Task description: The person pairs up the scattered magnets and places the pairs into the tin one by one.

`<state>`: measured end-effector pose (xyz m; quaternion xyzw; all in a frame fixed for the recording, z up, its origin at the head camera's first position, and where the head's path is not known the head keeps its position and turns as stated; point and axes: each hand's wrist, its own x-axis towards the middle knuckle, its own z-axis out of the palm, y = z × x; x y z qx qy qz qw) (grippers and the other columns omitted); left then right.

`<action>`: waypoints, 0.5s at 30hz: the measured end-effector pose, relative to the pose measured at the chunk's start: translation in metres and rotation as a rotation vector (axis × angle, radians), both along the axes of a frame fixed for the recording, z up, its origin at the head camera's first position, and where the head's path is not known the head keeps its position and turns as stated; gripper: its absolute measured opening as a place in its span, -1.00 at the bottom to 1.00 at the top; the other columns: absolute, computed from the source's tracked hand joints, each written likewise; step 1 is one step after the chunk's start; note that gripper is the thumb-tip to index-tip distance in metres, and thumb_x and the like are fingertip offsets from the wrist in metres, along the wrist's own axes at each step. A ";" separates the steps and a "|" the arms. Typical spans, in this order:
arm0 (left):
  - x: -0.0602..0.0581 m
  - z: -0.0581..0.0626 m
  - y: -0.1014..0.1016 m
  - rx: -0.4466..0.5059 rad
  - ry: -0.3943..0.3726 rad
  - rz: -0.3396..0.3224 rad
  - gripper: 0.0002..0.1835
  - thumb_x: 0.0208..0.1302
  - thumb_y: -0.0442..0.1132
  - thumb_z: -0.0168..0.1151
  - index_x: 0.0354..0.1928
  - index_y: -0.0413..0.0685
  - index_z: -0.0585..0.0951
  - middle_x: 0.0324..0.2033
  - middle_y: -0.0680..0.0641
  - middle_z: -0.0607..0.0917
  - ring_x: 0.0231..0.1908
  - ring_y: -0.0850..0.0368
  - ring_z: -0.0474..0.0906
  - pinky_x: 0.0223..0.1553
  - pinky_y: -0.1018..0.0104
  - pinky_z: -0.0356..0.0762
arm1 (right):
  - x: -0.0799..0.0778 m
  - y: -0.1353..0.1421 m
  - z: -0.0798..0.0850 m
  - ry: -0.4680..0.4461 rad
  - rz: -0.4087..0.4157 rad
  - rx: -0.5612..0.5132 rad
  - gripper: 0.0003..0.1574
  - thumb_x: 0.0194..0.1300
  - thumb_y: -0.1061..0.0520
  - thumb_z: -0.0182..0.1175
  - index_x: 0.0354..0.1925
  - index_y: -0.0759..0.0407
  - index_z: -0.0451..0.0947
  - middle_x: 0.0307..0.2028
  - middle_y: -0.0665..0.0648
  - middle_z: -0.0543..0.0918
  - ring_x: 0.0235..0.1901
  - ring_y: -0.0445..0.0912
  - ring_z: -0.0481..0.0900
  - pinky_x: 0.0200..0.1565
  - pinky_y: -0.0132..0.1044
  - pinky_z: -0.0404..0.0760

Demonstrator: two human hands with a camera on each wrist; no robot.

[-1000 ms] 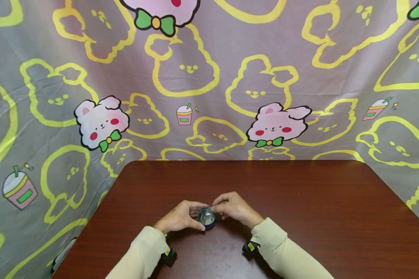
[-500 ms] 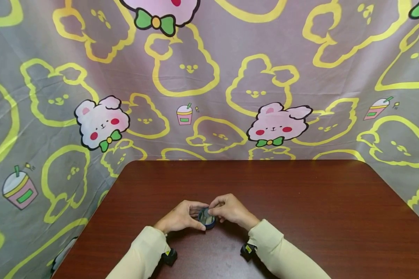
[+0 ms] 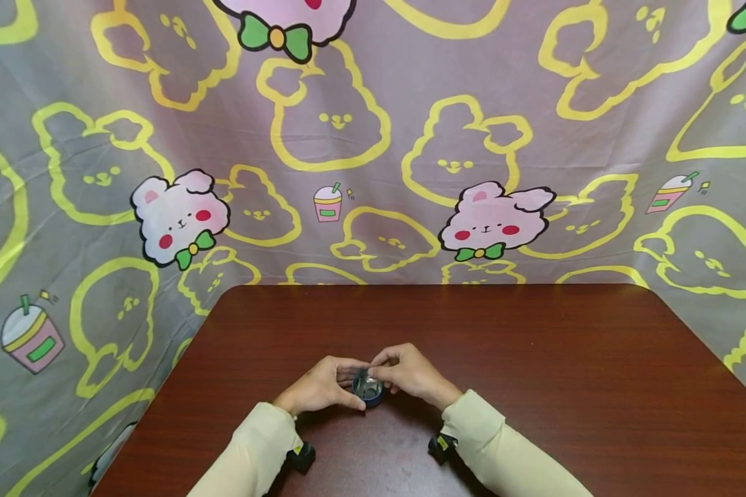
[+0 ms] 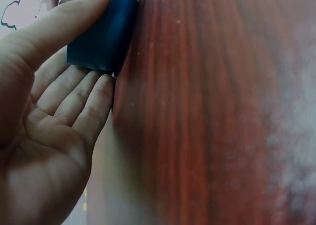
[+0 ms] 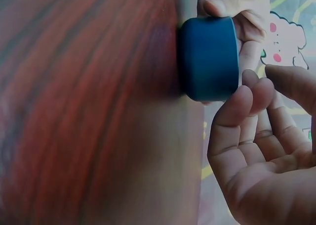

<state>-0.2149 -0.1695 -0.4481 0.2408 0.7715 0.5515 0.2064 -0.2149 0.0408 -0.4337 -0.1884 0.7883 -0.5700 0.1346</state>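
A small round blue container [image 3: 368, 392] stands on the table with its mouth upward; its inside looks grey and shiny. My left hand [image 3: 323, 386] holds it, thumb on the near side and fingers behind. In the left wrist view, the left thumb [image 4: 74, 20] lies against the smooth blue wall. My right hand [image 3: 410, 373] is at the rim on the right, thumb and forefinger brought close together. Something small and shiny shows below those fingertips in the head view, too small to make out. The right wrist view shows the right fingertips [image 5: 237, 106] beside the container's mouth.
The brown wooden table [image 3: 534, 359] has rounded far corners. A patterned cloth [image 3: 373, 138] with bear and rabbit drawings hangs behind it and along both sides. Black wrist cameras [image 3: 301, 457] sit under the cream sleeves [image 3: 257, 442].
Half a second ago a grey disc-like shape showed under the right fingertips over the container's mouth; now a shiny spot shows there. The right hand moved slightly left from one second ago. Left hand stayed put.
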 end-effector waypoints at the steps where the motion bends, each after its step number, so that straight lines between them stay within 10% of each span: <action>1: 0.000 0.000 0.000 0.000 0.000 -0.002 -0.34 -0.11 -0.39 0.48 0.14 -0.22 0.49 -0.01 -0.12 0.62 0.04 0.04 0.51 0.05 0.27 0.46 | 0.000 0.001 0.001 0.002 -0.007 -0.002 -0.87 0.13 0.17 0.32 -0.36 0.23 0.65 -0.61 0.17 0.56 -0.63 -0.14 0.48 -0.58 -0.18 0.58; 8: 0.001 0.002 0.003 -0.030 0.022 -0.022 -0.30 -0.11 -0.38 0.49 0.17 -0.23 0.46 0.02 -0.14 0.59 0.07 0.02 0.49 0.06 0.23 0.45 | 0.001 0.012 0.008 0.026 -0.028 0.012 -0.86 0.16 0.15 0.30 -0.34 0.22 0.64 -0.56 0.15 0.59 -0.59 -0.09 0.51 -0.54 -0.14 0.58; 15: 0.009 0.020 0.008 -0.259 0.190 0.048 -0.24 0.04 -0.03 0.42 0.26 -0.18 0.38 0.12 -0.12 0.52 0.12 0.05 0.43 0.07 0.10 0.42 | 0.006 0.031 0.013 0.094 -0.013 0.081 -0.81 0.23 0.13 0.24 -0.28 0.25 0.63 -0.45 0.25 0.62 -0.51 0.08 0.57 -0.47 -0.08 0.60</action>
